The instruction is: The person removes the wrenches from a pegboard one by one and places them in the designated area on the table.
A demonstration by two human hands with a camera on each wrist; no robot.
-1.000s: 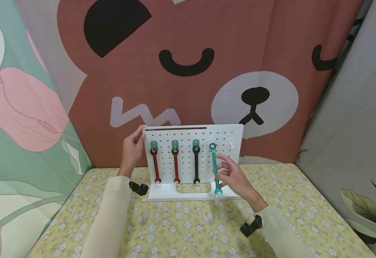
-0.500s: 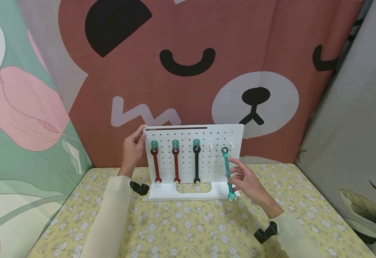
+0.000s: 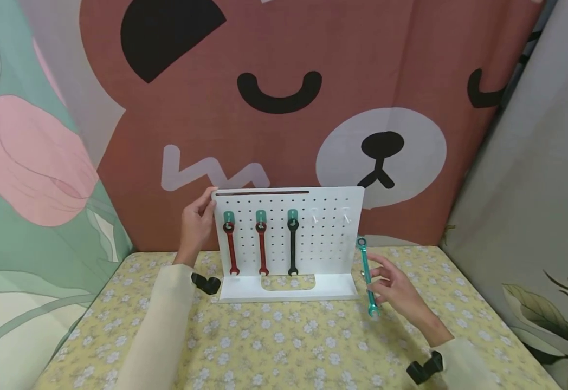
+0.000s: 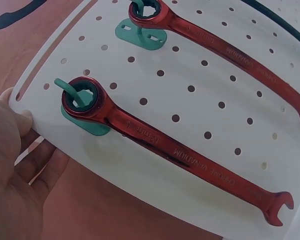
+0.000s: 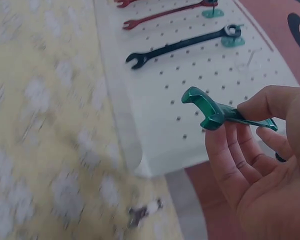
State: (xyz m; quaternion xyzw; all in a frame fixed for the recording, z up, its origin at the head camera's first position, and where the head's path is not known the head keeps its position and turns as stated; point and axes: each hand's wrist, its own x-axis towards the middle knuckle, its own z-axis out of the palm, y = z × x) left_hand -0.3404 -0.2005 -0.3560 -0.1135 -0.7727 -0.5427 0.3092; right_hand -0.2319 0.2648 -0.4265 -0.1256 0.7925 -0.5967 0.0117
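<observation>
My left hand (image 3: 198, 223) grips the upper left corner of a white pegboard stand (image 3: 333, 244), thumb in front and fingers behind. Just right of the board, my right hand (image 3: 398, 290) pinches a teal ratcheting combination wrench (image 3: 366, 271) by its shank, ring end up. In the right wrist view the open end of this wrench (image 5: 209, 109) faces the camera. Two red wrenches (image 3: 232, 252) and a black wrench (image 3: 293, 247) hang by their ring ends from green hooks (image 3: 228, 216). The nearest red wrench (image 4: 175, 150) shows large in the left wrist view.
Two clear hooks (image 3: 315, 216) on the board's right half hold nothing. The board's foot stands on a yellow floral tablecloth (image 3: 274, 346). Behind the table hangs a brown bear-print cloth (image 3: 284, 146), with a grey curtain (image 3: 533, 189) to the right.
From in front of the right-hand hooks, my right hand has carried the teal wrench rightward and slightly down, past the board's edge. My left hand stays on the corner.
</observation>
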